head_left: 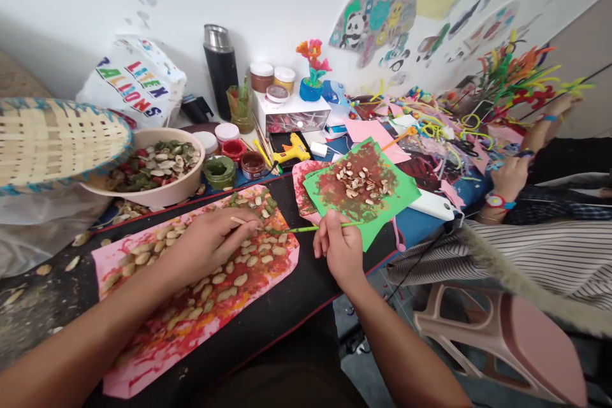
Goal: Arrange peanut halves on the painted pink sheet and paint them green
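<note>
My left hand point(210, 245) is closed above a pink paint-smeared sheet point(157, 373), its fingertips pinched on a thin wooden stick point(239, 221). Whole peanuts point(240, 280), several of them greenish, lie spread over that sheet. In my right hand point(340, 247) is a slim green paintbrush point(303, 229), held level so that its left end reaches the left fingertips. What the brush tip touches there is too small to make out. Just beyond the right hand, shell pieces point(356, 180) rest on a green sheet point(401, 201) smeared with brown.
Paint jars point(219, 172), a yellow glue gun point(292, 150) and a bowl of shells point(160, 194) line the back. A woven basket point(57, 140) overhangs the bowl. Craft scraps point(430, 121) cover the right side, where another person's hand point(509, 180) is. A pink chair point(535, 350) stands lower right.
</note>
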Motion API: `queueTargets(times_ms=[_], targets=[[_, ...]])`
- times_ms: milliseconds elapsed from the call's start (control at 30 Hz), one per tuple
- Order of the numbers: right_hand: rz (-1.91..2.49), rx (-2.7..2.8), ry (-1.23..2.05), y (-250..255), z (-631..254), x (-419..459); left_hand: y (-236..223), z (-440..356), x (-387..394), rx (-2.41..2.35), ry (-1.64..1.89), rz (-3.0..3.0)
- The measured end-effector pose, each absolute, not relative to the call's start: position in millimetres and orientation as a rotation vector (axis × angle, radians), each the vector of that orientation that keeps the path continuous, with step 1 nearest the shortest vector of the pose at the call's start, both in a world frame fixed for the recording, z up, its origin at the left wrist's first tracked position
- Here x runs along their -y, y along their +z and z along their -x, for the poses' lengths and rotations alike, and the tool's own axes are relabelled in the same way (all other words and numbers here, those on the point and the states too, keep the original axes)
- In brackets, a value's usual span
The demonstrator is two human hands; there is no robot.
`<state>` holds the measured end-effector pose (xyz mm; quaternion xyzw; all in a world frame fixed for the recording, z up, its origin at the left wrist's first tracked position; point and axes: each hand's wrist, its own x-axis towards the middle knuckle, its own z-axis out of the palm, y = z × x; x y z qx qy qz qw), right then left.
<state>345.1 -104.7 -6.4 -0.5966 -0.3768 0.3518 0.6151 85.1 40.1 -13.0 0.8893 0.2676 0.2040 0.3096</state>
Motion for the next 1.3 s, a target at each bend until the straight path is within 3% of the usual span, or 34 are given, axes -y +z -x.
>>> queueTargets(times_ms=[1300], targets=[[1.374,0.88,0.762,2,-346,102,-22,-87,-41,-0.762,0.524,-2.344]])
